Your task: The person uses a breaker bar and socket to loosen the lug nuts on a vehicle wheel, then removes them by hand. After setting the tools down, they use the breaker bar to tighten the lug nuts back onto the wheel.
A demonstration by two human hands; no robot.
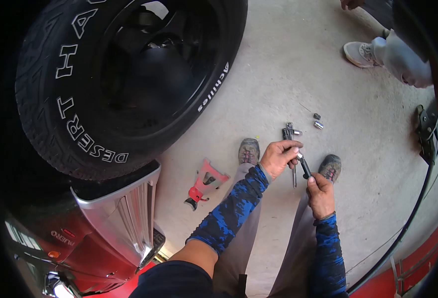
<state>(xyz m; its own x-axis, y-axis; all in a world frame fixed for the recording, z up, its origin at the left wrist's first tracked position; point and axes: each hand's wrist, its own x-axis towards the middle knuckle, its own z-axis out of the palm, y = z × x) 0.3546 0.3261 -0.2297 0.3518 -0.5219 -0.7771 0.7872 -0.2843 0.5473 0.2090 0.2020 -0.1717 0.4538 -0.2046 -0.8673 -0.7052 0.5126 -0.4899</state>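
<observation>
My right hand point(322, 197) is closed round the lower end of a short black bar tool point(305, 167), whose exact kind I cannot make out. Its upper end carries a shiny silver socket point(299, 156), pinched by the fingers of my left hand point(278, 160). Both hands are in front of my body, above the concrete floor. Just beyond them lies a dark metal tool with a T-shaped head point(288, 132). A thin metal rod point(294, 178) shows below it, partly hidden by my left hand. Two loose sockets, one silver point(318, 125) and one dark point(317, 116), lie farther out.
A large tyre point(85, 99) on a black wheel rises at upper left, over a red vehicle body point(99, 253). A red-and-grey stand point(206, 181) lies left of my feet. Another person's shoe point(360, 53) is at upper right. A black cable point(412, 213) runs down the right side.
</observation>
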